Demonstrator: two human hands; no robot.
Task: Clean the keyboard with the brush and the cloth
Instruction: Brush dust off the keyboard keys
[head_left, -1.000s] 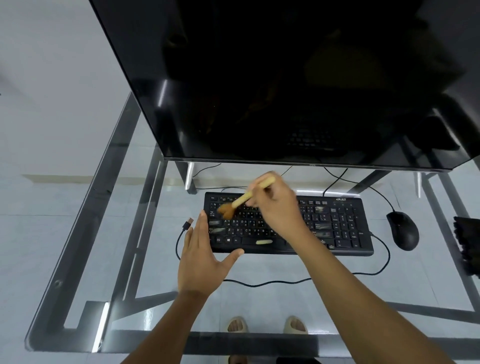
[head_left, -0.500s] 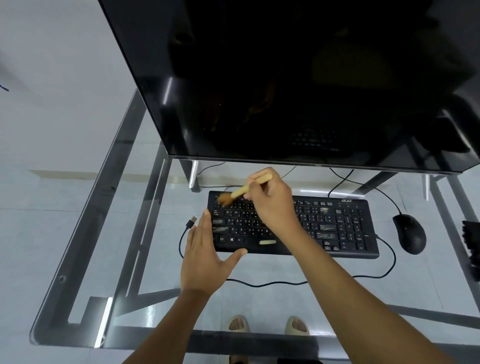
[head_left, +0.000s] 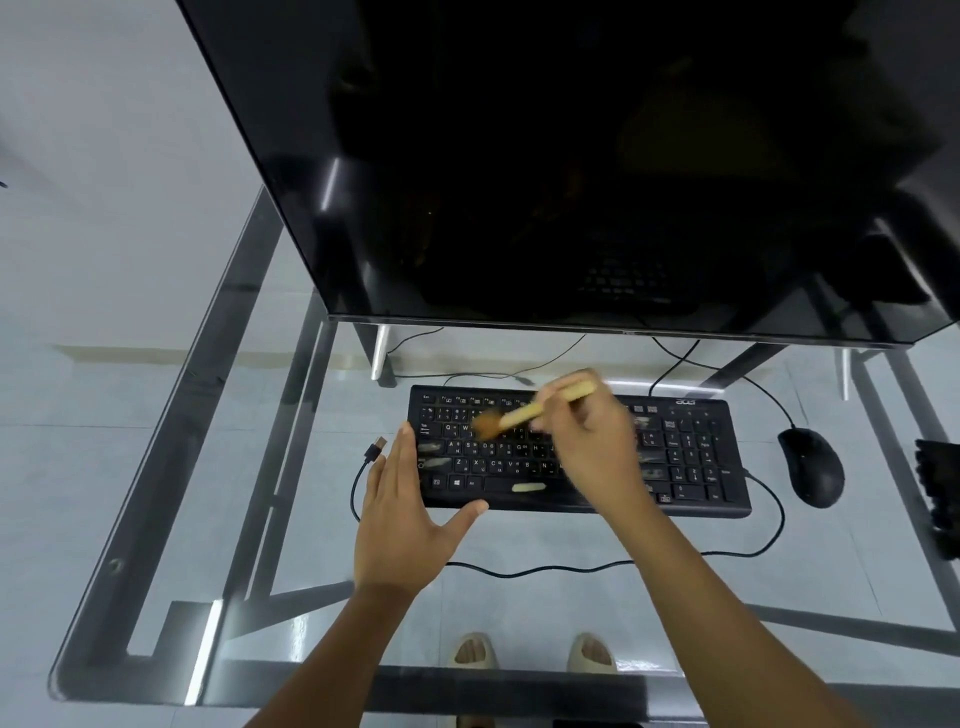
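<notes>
A black keyboard (head_left: 691, 457) lies on the glass desk (head_left: 218, 467) under a large dark monitor. My right hand (head_left: 597, 447) grips a brush with a pale wooden handle (head_left: 524, 413); its brown bristles rest on the upper left keys. My left hand (head_left: 402, 514) lies flat with fingers spread at the keyboard's left front corner, thumb against the front edge. Pale smudges mark some keys, the space bar among them. No cloth is clearly in view.
The monitor (head_left: 571, 156) overhangs the back of the desk. A black mouse (head_left: 813, 467) sits right of the keyboard, and a dark object (head_left: 940, 499) lies at the right edge. A loose USB cable (head_left: 376, 449) curls left of the keyboard. Feet in sandals show below the glass.
The brush head has swept from the keyboard's top left corner rightward and down a row. My right hand moved with it. My left hand has stayed in place.
</notes>
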